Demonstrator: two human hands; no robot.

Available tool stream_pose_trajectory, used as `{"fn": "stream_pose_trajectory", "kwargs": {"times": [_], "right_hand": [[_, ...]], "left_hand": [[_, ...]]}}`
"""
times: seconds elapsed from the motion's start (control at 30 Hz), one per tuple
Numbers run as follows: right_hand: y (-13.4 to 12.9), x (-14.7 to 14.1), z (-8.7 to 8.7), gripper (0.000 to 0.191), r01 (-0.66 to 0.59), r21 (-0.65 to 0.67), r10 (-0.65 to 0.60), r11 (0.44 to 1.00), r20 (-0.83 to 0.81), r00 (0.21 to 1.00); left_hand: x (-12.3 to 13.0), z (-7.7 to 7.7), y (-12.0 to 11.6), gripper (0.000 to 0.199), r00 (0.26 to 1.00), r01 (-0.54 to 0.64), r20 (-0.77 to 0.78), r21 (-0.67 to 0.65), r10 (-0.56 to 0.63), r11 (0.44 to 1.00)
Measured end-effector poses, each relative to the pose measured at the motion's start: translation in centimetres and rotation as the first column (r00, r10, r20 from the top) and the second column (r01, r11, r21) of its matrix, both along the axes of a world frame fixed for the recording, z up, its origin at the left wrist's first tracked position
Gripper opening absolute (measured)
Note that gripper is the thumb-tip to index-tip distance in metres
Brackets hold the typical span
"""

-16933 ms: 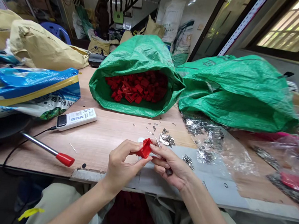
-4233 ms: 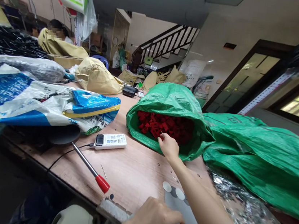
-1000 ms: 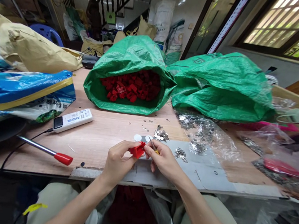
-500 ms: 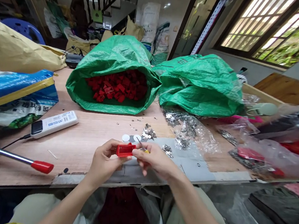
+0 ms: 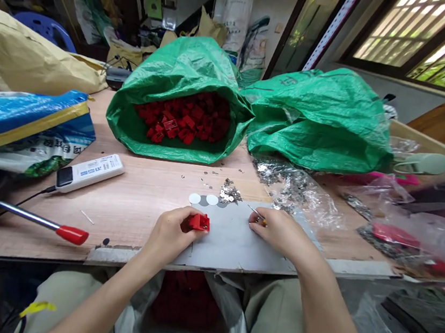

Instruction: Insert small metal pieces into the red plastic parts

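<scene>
My left hand is closed around a small red plastic box-like part, which it holds over the front of the grey mat. To the right, my right hand grips a thin tool with a metal shaft and a yellow part, its tip pointing left and away. The right fingertips are low over the mat, where tiny metal pieces partly show between them; whether they pinch one I cannot tell. Behind the mat lies a heap of small metal pieces, next to white discs.
Red parts fill an open green sack; another green sack stands beside it. Clear plastic bags of metal pieces lie at right. At left are a white device and a red-handled lever. Below the edge hangs a bag.
My right hand has moved away from the red part to the small metal pieces at the right, keeping the thin tool. My left hand has turned the red part. The view has shifted slightly.
</scene>
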State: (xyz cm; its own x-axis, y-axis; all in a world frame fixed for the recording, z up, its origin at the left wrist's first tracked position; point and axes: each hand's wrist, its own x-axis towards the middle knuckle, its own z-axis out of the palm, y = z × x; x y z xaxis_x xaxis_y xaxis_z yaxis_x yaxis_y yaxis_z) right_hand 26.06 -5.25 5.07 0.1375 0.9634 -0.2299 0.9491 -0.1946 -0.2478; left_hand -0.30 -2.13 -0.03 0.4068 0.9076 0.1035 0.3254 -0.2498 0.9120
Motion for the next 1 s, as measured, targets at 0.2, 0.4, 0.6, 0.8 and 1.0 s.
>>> {"fn": "stream_pose_trajectory", "kwargs": {"times": [0.2, 0.4, 0.6, 0.8, 1.0], "right_hand": [[0.2, 0.1, 0.1, 0.011, 0.035, 0.017, -0.029, 0.999, -0.251, 0.968], [0.6, -5.5, -0.7, 0.029, 0.082, -0.104, -0.132, 0.991, -0.726, 0.675], [1.1, -7.4, -1.8, 0.019, 0.086, -0.163, -0.177, 0.983, -0.704, 0.688], [1.2, -7.2, -1.8, 0.018, 0.066, -0.176, -0.171, 0.982, -0.697, 0.696], [1.2, -7.6, -2.0, 0.020, 0.074, -0.167, -0.169, 0.983, -0.679, 0.714]], "left_hand": [[0.0, 0.1, -0.2, 0.016, 1.000, -0.008, 0.007, -0.018, 0.008, 1.000], [-0.1, 0.1, -0.1, 0.017, 1.000, -0.003, 0.012, 0.003, 0.003, 1.000], [0.0, 0.0, 0.0, 0.018, 1.000, 0.011, 0.008, 0.069, -0.011, 0.998], [0.0, 0.1, 0.0, 0.020, 0.999, 0.038, -0.022, 0.124, -0.036, 0.992], [0.0, 0.1, 0.0, 0.020, 0.999, 0.027, -0.029, 0.128, -0.023, 0.991]]}}
